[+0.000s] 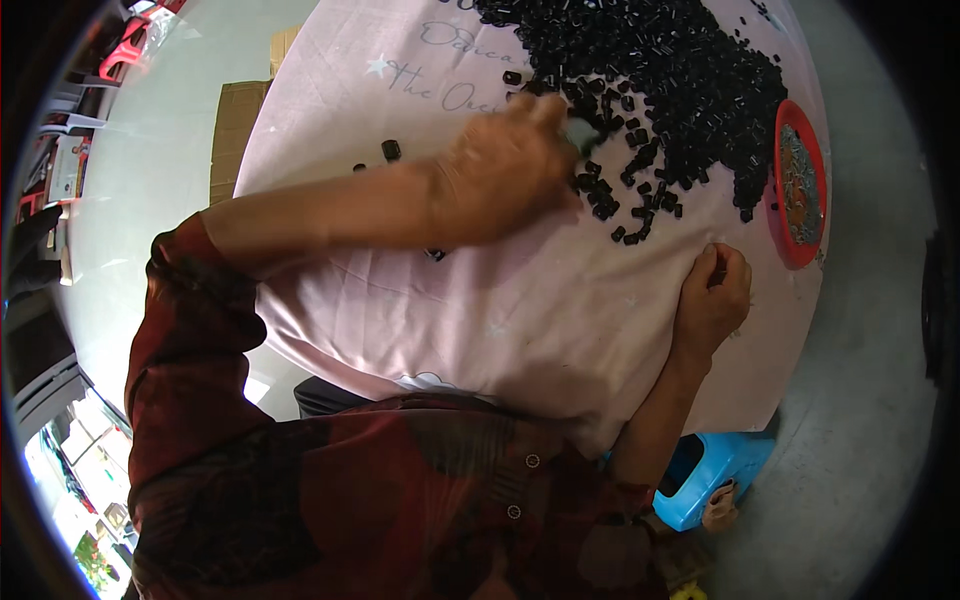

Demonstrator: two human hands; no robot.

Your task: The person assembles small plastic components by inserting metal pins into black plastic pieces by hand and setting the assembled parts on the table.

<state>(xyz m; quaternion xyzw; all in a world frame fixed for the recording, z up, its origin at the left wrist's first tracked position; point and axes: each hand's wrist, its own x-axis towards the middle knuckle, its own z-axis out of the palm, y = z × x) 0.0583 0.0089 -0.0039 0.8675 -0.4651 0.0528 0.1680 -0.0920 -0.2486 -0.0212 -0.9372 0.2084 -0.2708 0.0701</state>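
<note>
My left hand (510,170) reaches across the table from the left, its fingers curled and smeared by motion. At its fingertips is a blurred pale grey-green thing (580,135) whose kind I cannot make out. It is beside the near edge of a big heap of small black plastic parts (690,90), where several lie scattered. My right hand (715,300) is closed at the right, thumb and fingers pressed together by a raised fold of the pink tablecloth (540,320), which it seems to pinch. What lies inside its fingers is mostly hidden.
A red oval tray (779,190) with small metal pieces stands at the right table edge. A few black parts (391,150) lie apart on the left. Below the table's right side is a blue stool (715,480); brown cardboard (235,140) lies beyond the left edge.
</note>
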